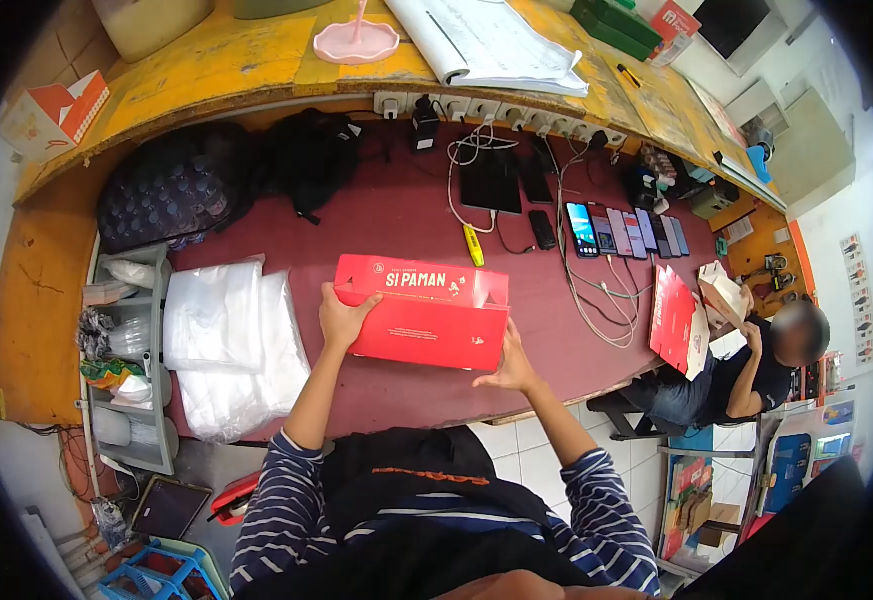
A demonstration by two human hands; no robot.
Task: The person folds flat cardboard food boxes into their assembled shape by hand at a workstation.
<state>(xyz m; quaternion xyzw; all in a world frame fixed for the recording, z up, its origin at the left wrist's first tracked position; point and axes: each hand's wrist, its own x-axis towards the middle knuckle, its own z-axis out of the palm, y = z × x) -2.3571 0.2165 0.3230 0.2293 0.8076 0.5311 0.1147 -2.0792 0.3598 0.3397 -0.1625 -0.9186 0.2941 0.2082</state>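
A long red cardboard box (pixel 416 330) with "SI PAMAN" printed on its upper panel is held over the table in front of me. My left hand (pixel 344 318) grips its left end, the thumb lying across the front face. Around the lower right corner is my right hand (pixel 508 362), its fingers against the end and its thumb spread below the edge. The box's right end shows an open gap by a folded flap. What lies under the box is hidden.
Clear plastic bags (pixel 226 330) lie on the table (pixel 396 220) at left, beside a grey rack (pixel 161 400). A yellow highlighter (pixel 473 246), white cables and several phones (pixel 582 230) lie behind. At right, a seated person (pixel 746 370) handles a carton near another red box (pixel 678 320).
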